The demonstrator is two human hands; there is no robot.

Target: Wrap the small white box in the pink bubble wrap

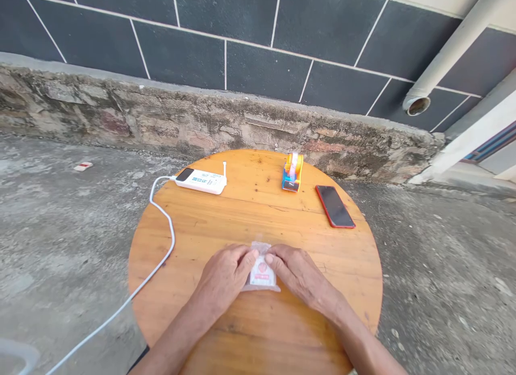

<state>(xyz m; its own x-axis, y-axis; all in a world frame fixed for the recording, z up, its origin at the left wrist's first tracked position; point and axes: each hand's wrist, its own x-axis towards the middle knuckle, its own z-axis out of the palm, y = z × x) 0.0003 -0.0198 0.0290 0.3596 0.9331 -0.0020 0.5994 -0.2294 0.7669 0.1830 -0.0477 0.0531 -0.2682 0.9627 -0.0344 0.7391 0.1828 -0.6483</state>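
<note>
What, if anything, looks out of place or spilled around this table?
A small red-and-white item lies on the ground left of the wooden table, off by itself; it may be litter. On the table, no spill or breakage stands out around the left hand, right hand and wrapped packet between them.

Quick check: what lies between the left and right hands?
In the head view, a small plastic-wrapped packet lies between the left hand and the right hand, both touching it.
</note>
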